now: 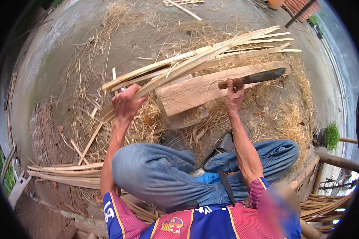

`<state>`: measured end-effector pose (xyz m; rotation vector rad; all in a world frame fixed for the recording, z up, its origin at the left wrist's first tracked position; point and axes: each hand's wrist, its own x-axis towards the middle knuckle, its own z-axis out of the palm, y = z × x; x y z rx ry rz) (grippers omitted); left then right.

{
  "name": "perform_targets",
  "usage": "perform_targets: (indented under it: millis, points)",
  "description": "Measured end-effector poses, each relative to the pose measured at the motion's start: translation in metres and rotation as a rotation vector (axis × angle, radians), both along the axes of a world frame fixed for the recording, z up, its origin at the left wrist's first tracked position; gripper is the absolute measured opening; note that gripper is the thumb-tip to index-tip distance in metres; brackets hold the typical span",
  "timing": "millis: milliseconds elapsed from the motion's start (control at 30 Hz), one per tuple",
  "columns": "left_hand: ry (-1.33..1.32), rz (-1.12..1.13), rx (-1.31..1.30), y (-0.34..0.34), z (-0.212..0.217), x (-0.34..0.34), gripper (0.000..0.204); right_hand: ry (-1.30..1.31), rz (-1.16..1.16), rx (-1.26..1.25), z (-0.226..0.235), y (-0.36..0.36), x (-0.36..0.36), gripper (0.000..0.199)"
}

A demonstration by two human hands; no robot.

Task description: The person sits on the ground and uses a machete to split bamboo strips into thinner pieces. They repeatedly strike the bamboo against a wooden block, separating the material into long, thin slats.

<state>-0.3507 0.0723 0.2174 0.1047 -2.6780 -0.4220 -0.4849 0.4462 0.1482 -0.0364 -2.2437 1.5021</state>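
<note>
My left hand [127,102] is closed around the near end of a long, pale split-bamboo strip [191,65]. The strip slants up and away to the right, over several similar strips [147,68] that lie side by side. In my right hand [234,95] is a knife [265,76] with a wooden handle and a broad dark blade pointing right. The knife is above a thick wooden plank [195,88], whose near left end lies over a grey block [193,118]. I cannot tell whether the blade touches the plank.
Curly shavings [285,115] are scattered around the plank and across the ground. More split strips [68,175] are stacked at the left of my bent legs [147,171]. Bundled strips [325,207] sit at the lower right, near a wooden pole [337,161] and a green plant [332,135].
</note>
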Motion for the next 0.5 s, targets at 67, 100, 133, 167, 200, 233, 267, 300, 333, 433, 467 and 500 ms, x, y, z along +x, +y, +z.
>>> perform_targets:
  millis: [67,100,133,167,200,233,267,300,333,433,467,500]
  points:
    - [-0.227,0.036,-0.006,-0.015,-0.016,-0.011,0.034,-0.091,0.011,-0.102,0.002,0.003,0.012,0.036]
    - [-0.267,0.038,0.023,-0.026,-0.034,-0.017,0.038,-0.058,0.056,-0.079,-0.008,0.01,0.014,0.033]
    - [-0.451,0.047,-0.035,-0.027,-0.037,-0.024,0.048,-0.038,0.05,-0.056,0.0,0.006,0.025,0.029]
    - [-0.487,0.051,-0.039,-0.037,-0.067,-0.029,0.053,-0.074,0.135,0.038,-0.013,0.026,0.025,0.026]
    - [-0.527,0.048,-0.03,-0.038,-0.09,-0.029,0.057,-0.058,0.139,-0.061,-0.007,0.019,0.038,0.025]
    - [-0.295,0.092,-0.036,-0.035,-0.118,-0.017,0.053,-0.063,0.164,0.023,-0.006,0.026,0.044,0.025]
    - [-0.573,0.159,-0.005,-0.025,-0.121,-0.025,0.052,-0.09,0.242,0.062,-0.014,0.044,0.044,0.025]
    - [-0.552,0.196,-0.054,-0.013,-0.13,-0.013,0.059,-0.103,0.251,0.077,-0.004,0.038,0.056,0.025]
    - [-0.529,0.243,-0.102,-0.002,-0.135,0.002,0.069,-0.12,0.23,0.021,-0.004,0.033,0.063,0.029]
    - [-0.107,0.237,0.018,0.034,-0.114,0.038,0.081,-0.219,0.168,0.021,-0.003,0.038,0.073,0.037]
    - [0.073,0.262,0.128,0.048,-0.102,0.052,0.082,-0.243,0.159,-0.022,-0.008,0.043,0.069,0.04]
    - [0.105,0.336,0.177,0.055,-0.097,0.076,0.08,-0.23,0.122,-0.038,-0.016,0.047,0.066,0.043]
